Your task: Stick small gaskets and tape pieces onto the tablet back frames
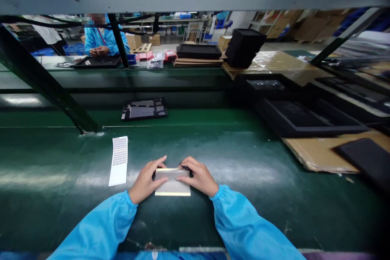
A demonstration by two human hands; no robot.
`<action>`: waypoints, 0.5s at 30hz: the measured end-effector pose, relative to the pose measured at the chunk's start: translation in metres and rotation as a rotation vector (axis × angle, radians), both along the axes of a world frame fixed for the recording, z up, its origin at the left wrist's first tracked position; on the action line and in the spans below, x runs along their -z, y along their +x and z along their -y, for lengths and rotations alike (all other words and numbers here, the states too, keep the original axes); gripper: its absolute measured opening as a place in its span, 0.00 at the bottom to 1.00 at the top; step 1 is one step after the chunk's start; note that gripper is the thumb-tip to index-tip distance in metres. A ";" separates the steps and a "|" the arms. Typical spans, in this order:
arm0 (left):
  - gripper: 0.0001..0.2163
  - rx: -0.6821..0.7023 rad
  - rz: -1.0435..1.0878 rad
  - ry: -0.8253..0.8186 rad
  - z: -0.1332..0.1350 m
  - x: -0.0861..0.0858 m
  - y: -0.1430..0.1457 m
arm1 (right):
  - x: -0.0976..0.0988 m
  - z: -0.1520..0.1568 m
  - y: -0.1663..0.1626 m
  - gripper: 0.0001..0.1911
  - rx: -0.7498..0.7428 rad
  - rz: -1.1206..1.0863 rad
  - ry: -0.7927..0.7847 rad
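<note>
Right there at the view's six o'clock, the left hand point(148, 179) and right hand point(199, 176) pinched opposite ends of a grey sheet point(172, 188) with yellowish edges, over the green desk point(76, 166)! Near it, at its ten o'clock, lay a printed strip point(118, 160); farther, at eleven, a black-framed panel point(144, 110); out at two, a black tray point(317, 131); way beyond, at eleven, a co-worker point(105, 42) in blue.

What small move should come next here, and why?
Probably slide both thumbs gently outward across the pale sheet: the left hand and right hand hold its opposite sides, with the thumbs lying on its face, so they seem placed for that.
</note>
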State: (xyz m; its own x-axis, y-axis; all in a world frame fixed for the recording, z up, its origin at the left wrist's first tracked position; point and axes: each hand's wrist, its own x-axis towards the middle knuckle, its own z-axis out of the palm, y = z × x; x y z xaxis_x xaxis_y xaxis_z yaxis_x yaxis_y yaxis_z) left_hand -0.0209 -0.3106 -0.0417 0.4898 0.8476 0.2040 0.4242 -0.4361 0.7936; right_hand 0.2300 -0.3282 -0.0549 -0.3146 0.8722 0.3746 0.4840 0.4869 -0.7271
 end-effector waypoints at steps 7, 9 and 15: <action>0.12 -0.106 0.214 -0.285 0.006 -0.013 0.012 | -0.014 0.009 -0.015 0.15 0.041 -0.231 -0.131; 0.09 -0.112 0.237 -0.252 0.006 -0.015 0.012 | -0.017 0.011 -0.017 0.15 0.039 -0.278 -0.159; 0.10 -0.086 0.286 -0.152 0.008 -0.018 0.010 | -0.020 0.014 -0.015 0.16 0.019 -0.372 -0.144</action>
State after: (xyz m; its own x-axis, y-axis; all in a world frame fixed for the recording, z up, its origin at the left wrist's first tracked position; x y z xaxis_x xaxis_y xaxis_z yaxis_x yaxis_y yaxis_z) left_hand -0.0111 -0.3189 -0.0241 0.3561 0.9147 0.1912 0.2051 -0.2761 0.9390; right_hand 0.2154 -0.3421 -0.0348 -0.1637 0.9285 0.3333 0.1831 0.3606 -0.9146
